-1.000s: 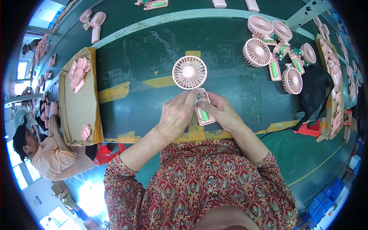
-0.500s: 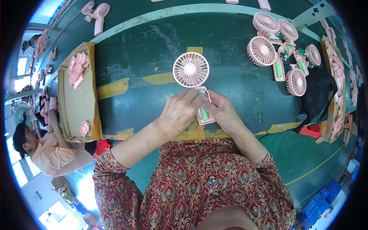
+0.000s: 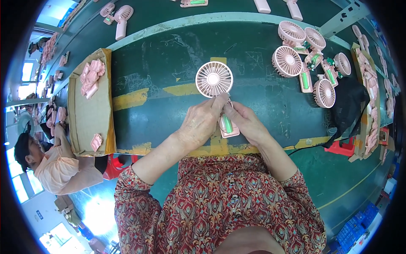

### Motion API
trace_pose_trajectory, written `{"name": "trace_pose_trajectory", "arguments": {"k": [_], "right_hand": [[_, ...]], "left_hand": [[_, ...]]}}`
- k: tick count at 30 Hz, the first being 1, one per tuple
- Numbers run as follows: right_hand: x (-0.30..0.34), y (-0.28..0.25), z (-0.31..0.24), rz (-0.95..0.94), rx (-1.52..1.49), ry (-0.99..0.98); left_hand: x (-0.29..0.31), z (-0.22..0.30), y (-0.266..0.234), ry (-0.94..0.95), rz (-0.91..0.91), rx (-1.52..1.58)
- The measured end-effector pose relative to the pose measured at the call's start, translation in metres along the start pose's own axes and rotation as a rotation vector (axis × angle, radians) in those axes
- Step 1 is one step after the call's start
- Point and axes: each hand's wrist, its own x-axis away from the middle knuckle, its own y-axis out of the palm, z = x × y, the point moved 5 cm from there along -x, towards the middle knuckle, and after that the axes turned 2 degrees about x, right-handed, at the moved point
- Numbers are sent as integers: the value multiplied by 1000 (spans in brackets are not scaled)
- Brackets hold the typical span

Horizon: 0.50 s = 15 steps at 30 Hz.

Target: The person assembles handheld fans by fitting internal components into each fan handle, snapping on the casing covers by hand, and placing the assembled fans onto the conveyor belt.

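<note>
While the view has shifted slightly against half a second ago, the work itself shows almost no change: both hands remain together on the same pink handheld fan (image 3: 214,79) over the green bench (image 3: 160,63). To the far left, a cardboard tray (image 3: 91,122) holds loose pink housings (image 3: 91,80), undisturbed. At centre, the left hand (image 3: 203,122) is closed on the fan just below its round grille, fingertips pinching the neck. The right hand (image 3: 245,122) is clamped on the open handle (image 3: 228,126), where a green cell (image 3: 228,124) shows. The fan is held just above the bench's near edge. Judgement: fitting work on the handle continues, not finished. To the right, a group of unfinished fans (image 3: 304,55) lies untouched.
</note>
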Motion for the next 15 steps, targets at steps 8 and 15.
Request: {"name": "trace_pose_trajectory", "arguments": {"k": [8,15], "right_hand": [[-2,-1,10,94,-69,4],[9,-10,6,163,-90,-13]], "left_hand": [[30,-39,-32,-156,260,134],[73,-167,-166,-475,554,-493]]}}
